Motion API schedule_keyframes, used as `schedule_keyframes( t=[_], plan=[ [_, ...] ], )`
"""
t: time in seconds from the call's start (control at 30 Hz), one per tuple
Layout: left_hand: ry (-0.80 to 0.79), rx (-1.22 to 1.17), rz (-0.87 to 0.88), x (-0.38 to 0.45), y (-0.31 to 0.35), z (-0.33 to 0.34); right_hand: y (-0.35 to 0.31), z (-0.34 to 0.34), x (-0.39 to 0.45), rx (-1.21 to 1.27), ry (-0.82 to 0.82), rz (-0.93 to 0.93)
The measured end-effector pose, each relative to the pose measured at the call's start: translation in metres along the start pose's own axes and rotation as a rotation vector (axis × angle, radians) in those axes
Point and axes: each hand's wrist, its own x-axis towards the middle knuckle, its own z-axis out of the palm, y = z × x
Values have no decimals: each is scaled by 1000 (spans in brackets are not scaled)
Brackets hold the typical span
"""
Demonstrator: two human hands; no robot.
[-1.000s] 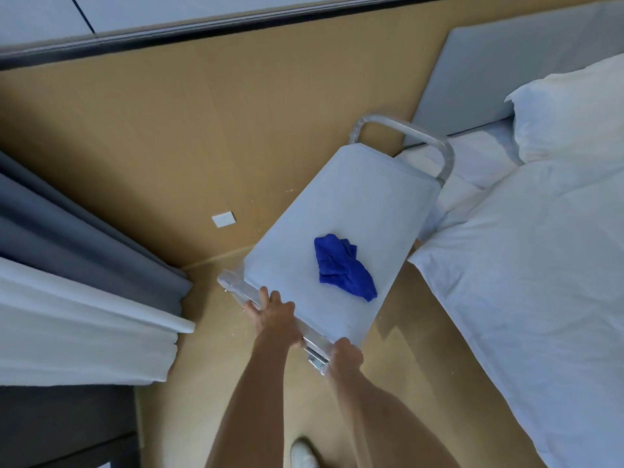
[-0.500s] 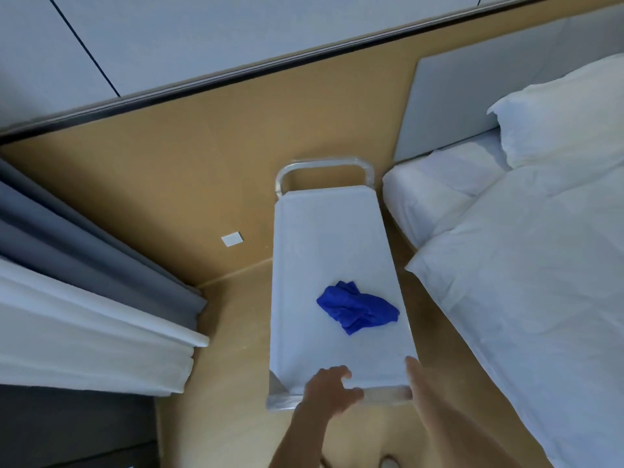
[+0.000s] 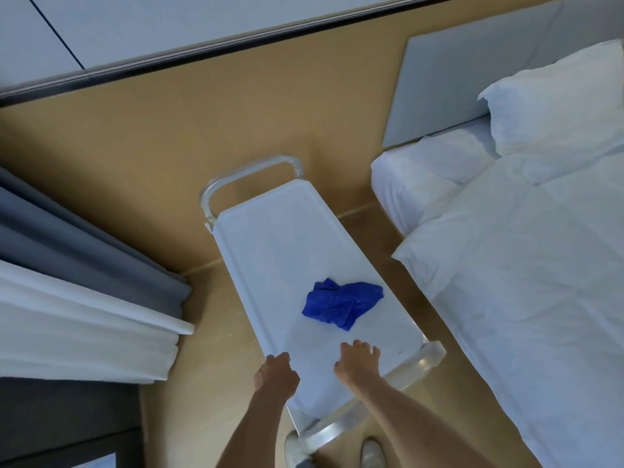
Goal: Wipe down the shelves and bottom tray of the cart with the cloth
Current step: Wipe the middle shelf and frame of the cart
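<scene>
Left hand (image 3: 276, 376) grips the cart (image 3: 270, 244) shelf's edge, right hand (image 3: 356, 363) rests open-fingered on top (cloth (image 3: 341, 304) lies untouched).

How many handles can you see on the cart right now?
2. One handle is at the cart's far end by the wall; the other handle is at the near end, under the right hand's forearm. Lower shelves are hidden, so nothing below can be counted.

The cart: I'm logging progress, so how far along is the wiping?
Nothing looks wiped yet. The blue cloth lies crumpled on the cart's top shelf, unheld. The left hand is at the shelf's near edge; the right hand rests on it. All wiping remains; lower levels are hidden.
</scene>
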Motion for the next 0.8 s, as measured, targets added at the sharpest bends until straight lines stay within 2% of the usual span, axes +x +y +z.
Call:
schedule_keyframes(
  t=[0.13, 0.2, 0.33, 0.4, 0.53, 0.8],
  plan=[
    [11, 16, 23, 12, -10, 6, -4, -1, 12, 48, 7, 35],
    [46, 32, 35, 22, -14, 6, -7, -1, 20, 63, -24, 108],
    [160, 224, 40, 57, -23, 13, -20, 11, 40, 85, -247, 291],
    [137, 315, 4, 82, -26, 11, -28, 26, 47, 37, -289, 302],
    [31, 473, -7, 119, -26, 12, -36, 58, 53, -68, -209, 299],
    [58, 386, 2, 137, -11, 25, -22, 48, 81, -130, -184, 251]
  ],
)
